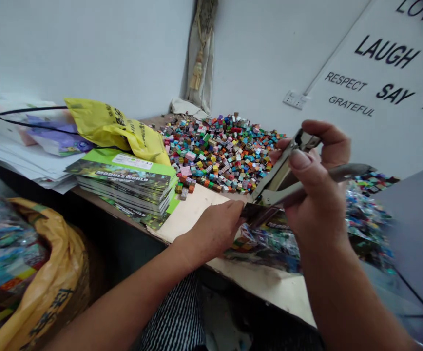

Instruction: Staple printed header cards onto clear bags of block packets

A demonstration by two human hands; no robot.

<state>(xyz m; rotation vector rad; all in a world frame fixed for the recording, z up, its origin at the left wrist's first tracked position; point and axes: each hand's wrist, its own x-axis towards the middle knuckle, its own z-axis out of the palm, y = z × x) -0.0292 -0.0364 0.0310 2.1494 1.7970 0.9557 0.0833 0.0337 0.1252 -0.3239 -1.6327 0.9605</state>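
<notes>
My right hand [316,178] is wrapped around a metal plier stapler [282,178], its jaw pointing down and left. The jaw sits at the dark printed card [259,212] on top of a clear bag [275,241] of small colourful pieces. My left hand [221,226] pinches the left end of this card, fingers closed. The bag lies at the table's front edge, partly hidden by my right wrist. Whether the stapler's jaws are pressed together on the card is not clear.
A big heap of small colourful blocks [222,151] covers the table's back. Left of it are a stack of printed booklets [127,183], a yellow plastic bag [116,126] and white papers [25,156]. More filled bags [368,219] lie right. A yellow sack [65,263] stands below left.
</notes>
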